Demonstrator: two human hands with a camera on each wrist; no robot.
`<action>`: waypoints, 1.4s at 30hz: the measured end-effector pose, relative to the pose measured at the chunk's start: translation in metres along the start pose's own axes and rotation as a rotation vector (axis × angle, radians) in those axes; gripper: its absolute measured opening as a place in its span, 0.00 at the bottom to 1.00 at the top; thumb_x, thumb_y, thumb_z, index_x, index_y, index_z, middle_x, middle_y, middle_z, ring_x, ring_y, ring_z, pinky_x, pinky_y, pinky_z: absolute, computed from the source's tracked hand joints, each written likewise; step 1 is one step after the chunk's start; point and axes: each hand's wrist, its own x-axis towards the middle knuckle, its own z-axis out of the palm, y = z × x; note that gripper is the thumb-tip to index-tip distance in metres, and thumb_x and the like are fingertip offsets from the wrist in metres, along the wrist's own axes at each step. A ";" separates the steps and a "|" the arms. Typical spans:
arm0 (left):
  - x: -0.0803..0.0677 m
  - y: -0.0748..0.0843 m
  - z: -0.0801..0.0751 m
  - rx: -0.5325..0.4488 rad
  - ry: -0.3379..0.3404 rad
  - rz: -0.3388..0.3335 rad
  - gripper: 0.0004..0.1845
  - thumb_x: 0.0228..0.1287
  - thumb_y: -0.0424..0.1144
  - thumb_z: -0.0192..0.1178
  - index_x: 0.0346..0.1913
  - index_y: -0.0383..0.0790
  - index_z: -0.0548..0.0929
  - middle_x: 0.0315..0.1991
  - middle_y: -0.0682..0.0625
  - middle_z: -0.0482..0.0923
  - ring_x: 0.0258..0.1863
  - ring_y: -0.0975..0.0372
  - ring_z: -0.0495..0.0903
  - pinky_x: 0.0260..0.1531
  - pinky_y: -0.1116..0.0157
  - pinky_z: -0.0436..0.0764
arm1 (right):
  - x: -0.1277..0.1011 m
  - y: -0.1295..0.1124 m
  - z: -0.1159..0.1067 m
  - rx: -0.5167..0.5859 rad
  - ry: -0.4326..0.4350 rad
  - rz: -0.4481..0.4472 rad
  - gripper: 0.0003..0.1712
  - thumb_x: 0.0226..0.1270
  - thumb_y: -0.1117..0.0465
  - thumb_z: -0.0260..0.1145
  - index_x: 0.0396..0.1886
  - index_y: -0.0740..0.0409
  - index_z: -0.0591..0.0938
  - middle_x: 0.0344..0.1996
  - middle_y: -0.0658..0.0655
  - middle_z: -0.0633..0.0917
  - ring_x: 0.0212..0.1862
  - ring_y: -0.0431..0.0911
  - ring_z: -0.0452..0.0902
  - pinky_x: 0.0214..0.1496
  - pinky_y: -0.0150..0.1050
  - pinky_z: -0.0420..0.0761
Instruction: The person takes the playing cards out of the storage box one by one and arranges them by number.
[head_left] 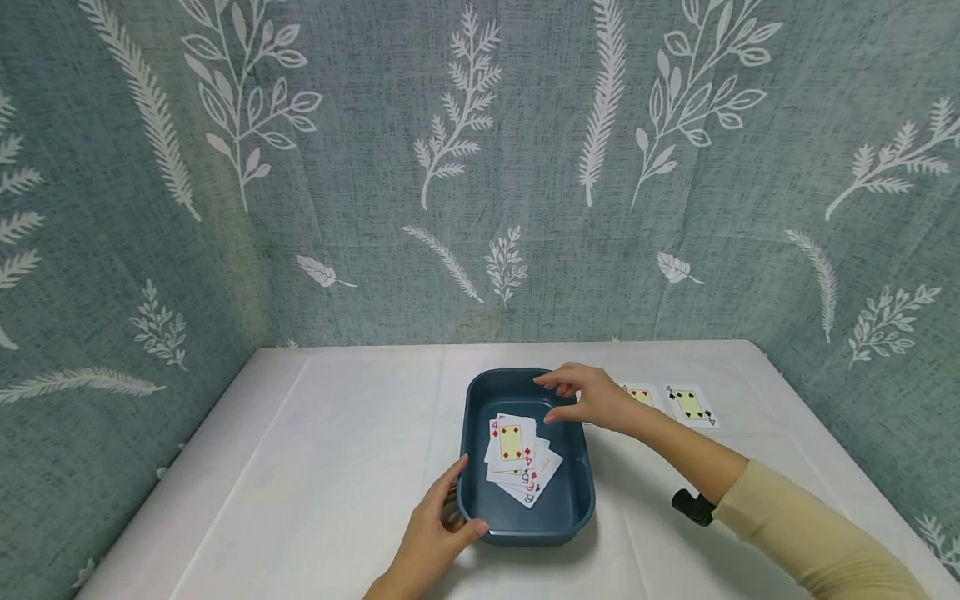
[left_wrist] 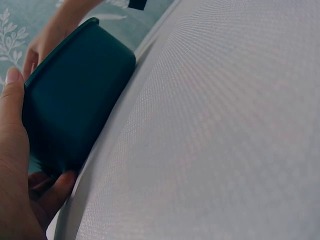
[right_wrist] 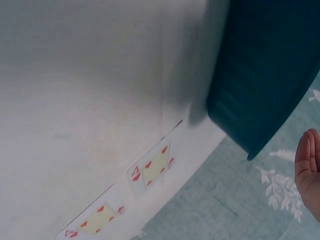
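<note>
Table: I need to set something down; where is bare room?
Widest: the table left of the tray and left hand, up to the wall. Smaller: right of the loose cards. Crowded: the tray's far right, by right hand and loose cards.

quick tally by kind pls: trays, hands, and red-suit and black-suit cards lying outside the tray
Tray: 1
Left hand and right hand: 2
Red-suit cards outside: 2
Black-suit card outside: 1
Total: 6

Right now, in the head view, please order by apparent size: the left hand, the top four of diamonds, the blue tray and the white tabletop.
White tabletop
Blue tray
Left hand
Top four of diamonds
</note>
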 end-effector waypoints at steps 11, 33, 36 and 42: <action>0.000 0.002 -0.001 -0.016 -0.007 0.006 0.42 0.54 0.46 0.68 0.71 0.48 0.61 0.62 0.41 0.67 0.53 0.51 0.75 0.45 0.64 0.82 | 0.017 -0.003 0.018 0.039 -0.100 0.025 0.33 0.49 0.59 0.76 0.55 0.66 0.78 0.45 0.64 0.81 0.45 0.58 0.78 0.49 0.46 0.81; 0.000 0.003 -0.002 -0.046 -0.006 0.015 0.42 0.54 0.43 0.69 0.71 0.46 0.60 0.62 0.39 0.68 0.53 0.49 0.76 0.45 0.65 0.82 | 0.040 0.006 0.051 -0.091 -0.292 0.158 0.38 0.41 0.55 0.81 0.55 0.62 0.79 0.42 0.60 0.80 0.43 0.49 0.75 0.43 0.37 0.77; 0.000 0.004 -0.001 -0.038 -0.008 0.011 0.42 0.54 0.44 0.68 0.71 0.47 0.60 0.62 0.40 0.67 0.53 0.49 0.75 0.44 0.65 0.82 | 0.041 0.007 0.054 -0.116 -0.318 0.183 0.40 0.38 0.55 0.82 0.55 0.60 0.79 0.41 0.59 0.79 0.42 0.49 0.73 0.43 0.38 0.76; -0.001 0.004 -0.001 -0.025 -0.016 0.008 0.41 0.55 0.45 0.68 0.71 0.47 0.60 0.63 0.39 0.66 0.53 0.50 0.76 0.44 0.65 0.82 | 0.042 0.007 0.063 -0.173 -0.344 0.233 0.38 0.34 0.55 0.83 0.51 0.55 0.81 0.43 0.60 0.77 0.44 0.49 0.70 0.45 0.41 0.75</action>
